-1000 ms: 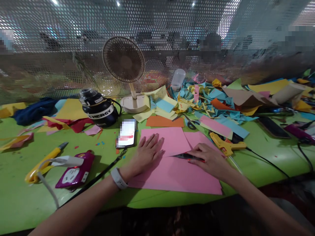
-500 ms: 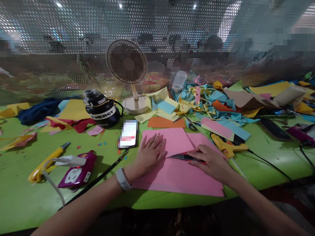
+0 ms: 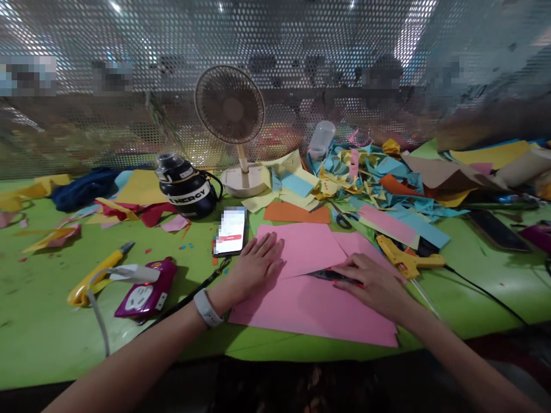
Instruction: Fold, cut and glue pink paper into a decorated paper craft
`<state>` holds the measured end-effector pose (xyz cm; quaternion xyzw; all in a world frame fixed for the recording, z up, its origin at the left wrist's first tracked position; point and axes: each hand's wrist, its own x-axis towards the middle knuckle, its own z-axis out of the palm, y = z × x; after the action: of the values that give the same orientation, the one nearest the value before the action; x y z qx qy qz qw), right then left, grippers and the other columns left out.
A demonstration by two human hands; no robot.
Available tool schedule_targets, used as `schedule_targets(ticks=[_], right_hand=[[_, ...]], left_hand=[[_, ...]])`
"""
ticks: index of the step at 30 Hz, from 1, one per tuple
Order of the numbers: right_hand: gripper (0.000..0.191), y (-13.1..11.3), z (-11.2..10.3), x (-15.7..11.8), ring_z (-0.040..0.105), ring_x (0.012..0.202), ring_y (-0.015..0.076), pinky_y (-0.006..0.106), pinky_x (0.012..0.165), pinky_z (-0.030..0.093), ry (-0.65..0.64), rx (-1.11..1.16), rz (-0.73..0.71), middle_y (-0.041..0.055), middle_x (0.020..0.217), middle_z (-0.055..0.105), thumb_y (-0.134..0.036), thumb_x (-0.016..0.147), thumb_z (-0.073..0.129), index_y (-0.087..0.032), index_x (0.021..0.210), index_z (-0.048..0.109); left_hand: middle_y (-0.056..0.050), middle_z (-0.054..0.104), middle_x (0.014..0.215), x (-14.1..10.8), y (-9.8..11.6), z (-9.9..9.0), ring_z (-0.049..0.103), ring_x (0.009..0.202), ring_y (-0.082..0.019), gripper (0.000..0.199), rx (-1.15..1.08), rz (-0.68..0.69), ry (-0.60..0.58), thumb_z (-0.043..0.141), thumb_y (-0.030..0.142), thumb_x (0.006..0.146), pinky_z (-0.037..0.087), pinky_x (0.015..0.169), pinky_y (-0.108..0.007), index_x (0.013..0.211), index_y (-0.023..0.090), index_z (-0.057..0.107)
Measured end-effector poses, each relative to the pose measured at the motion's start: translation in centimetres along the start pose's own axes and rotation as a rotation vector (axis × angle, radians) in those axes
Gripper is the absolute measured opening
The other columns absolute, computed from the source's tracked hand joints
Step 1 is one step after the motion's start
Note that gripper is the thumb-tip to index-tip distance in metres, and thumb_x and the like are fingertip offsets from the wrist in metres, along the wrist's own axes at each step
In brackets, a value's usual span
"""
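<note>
Pink paper sheets (image 3: 310, 310) lie on the green tabletop (image 3: 38, 344) in front of me. My left hand (image 3: 253, 264) rests flat on their left part, fingers spread, with a pale band on the wrist. At the right part, my right hand (image 3: 365, 281) grips a dark, pointed tool with red edges (image 3: 322, 274); it looks like a cutter or scissors. Its tip points left over the paper, where a thin dark line runs toward my left fingers. Whether that line is a cut or part of the blade, I cannot tell.
Left of the paper are a lit phone (image 3: 231, 231), a purple device (image 3: 146, 289) and a yellow-handled tool (image 3: 101, 274). Behind stand a black bottle (image 3: 187, 189) and a fan (image 3: 230, 106). A yellow glue gun (image 3: 404, 258), scissors (image 3: 343, 219) and paper scraps (image 3: 361, 166) lie rightward.
The view has shifted, so most objects appear a little further right. My left hand has slid slightly left on the paper, away from the tool's tip.
</note>
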<state>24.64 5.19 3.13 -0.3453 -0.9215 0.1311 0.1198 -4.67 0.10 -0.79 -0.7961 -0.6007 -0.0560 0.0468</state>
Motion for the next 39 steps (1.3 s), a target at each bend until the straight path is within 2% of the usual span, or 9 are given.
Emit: schedule_targets(ticks=[5,12,19,26,28,31,32,34,39], right_hand=[[0.03,-0.8,0.9,1.1,0.061,0.092,0.0229,0.038,0.078,0.053,-0.01,-0.006,-0.022,0.0091,0.096,0.062,-0.035,0.088,0.057,-0.021,0.113,0.068],[0.032,-0.6,0.0,0.4,0.06,0.087,0.0202,0.033,0.071,0.053,-0.049,0.017,-0.047,0.0063,0.09,0.061,-0.037,0.087,0.058,-0.027,0.117,0.066],[0.03,-1.9,0.8,1.3,0.061,0.089,0.0217,0.036,0.075,0.053,-0.02,-0.017,-0.032,0.0075,0.094,0.062,-0.039,0.089,0.055,-0.027,0.113,0.068],[0.03,-2.1,0.6,1.1,0.061,0.085,0.0198,0.03,0.065,0.051,-0.038,-0.031,-0.072,0.0059,0.09,0.061,-0.039,0.089,0.055,-0.028,0.114,0.067],[0.03,-2.0,0.7,1.0,0.06,0.084,0.0196,0.03,0.065,0.051,-0.041,-0.042,-0.073,0.0059,0.09,0.061,-0.04,0.088,0.056,-0.028,0.113,0.068],[0.029,-1.9,0.8,1.1,0.06,0.083,0.0191,0.029,0.065,0.051,-0.041,-0.041,-0.084,0.0058,0.09,0.06,-0.038,0.088,0.057,-0.027,0.113,0.068],[0.028,-1.9,0.8,1.1,0.06,0.082,0.0189,0.029,0.065,0.051,-0.035,-0.036,-0.089,0.0058,0.09,0.06,-0.037,0.089,0.056,-0.028,0.112,0.068],[0.027,-1.9,0.7,1.1,0.06,0.081,0.0187,0.029,0.064,0.051,-0.02,-0.02,-0.096,0.0056,0.089,0.06,-0.037,0.089,0.056,-0.028,0.111,0.069],[0.029,-2.2,0.6,1.2,0.061,0.081,0.0197,0.029,0.06,0.051,-0.025,-0.019,-0.081,0.0062,0.09,0.061,-0.039,0.089,0.055,-0.028,0.113,0.067]], left_hand=[[-0.009,0.033,0.15,0.0,0.5,-0.1,0.026,0.139,-0.024,0.053,0.011,-0.023,-0.02,0.026,0.042,0.098,0.027,0.111,-0.046,0.144,0.017,0.034],[-0.011,0.032,0.15,0.0,0.5,-0.2,0.027,0.139,-0.025,0.053,0.019,-0.025,-0.023,0.025,0.042,0.098,0.027,0.11,-0.046,0.144,0.016,0.034],[-0.012,0.035,0.149,0.1,0.6,-0.3,0.029,0.138,-0.025,0.054,0.013,-0.021,0.01,0.024,0.043,0.098,0.027,0.111,-0.046,0.142,0.015,0.036],[-0.011,0.035,0.15,0.1,0.5,-0.6,0.028,0.138,-0.026,0.053,-0.003,-0.023,-0.011,0.026,0.042,0.098,0.027,0.111,-0.046,0.142,0.015,0.036],[-0.011,0.04,0.147,0.5,0.1,-1.2,0.033,0.136,-0.026,0.053,-0.015,0.01,-0.024,0.027,0.043,0.097,0.029,0.11,-0.044,0.141,0.015,0.039],[-0.01,0.055,0.134,1.9,-0.8,-2.3,0.047,0.126,-0.023,0.048,-0.046,0.078,-0.059,0.024,0.042,0.098,0.034,0.106,-0.039,0.13,0.017,0.051],[-0.009,0.058,0.132,2.4,-1.0,-2.5,0.051,0.123,-0.022,0.047,-0.051,0.051,-0.047,0.024,0.041,0.098,0.037,0.103,-0.037,0.125,0.018,0.055],[-0.009,0.052,0.137,3.3,-1.2,-2.5,0.048,0.125,-0.022,0.046,-0.051,-0.032,0.007,0.024,0.041,0.098,0.038,0.103,-0.037,0.127,0.018,0.053],[-0.009,0.042,0.146,3.8,-0.8,-0.4,0.033,0.137,-0.022,0.049,-0.053,0.0,-0.005,0.024,0.038,0.098,0.022,0.113,-0.042,0.139,0.016,0.04]])
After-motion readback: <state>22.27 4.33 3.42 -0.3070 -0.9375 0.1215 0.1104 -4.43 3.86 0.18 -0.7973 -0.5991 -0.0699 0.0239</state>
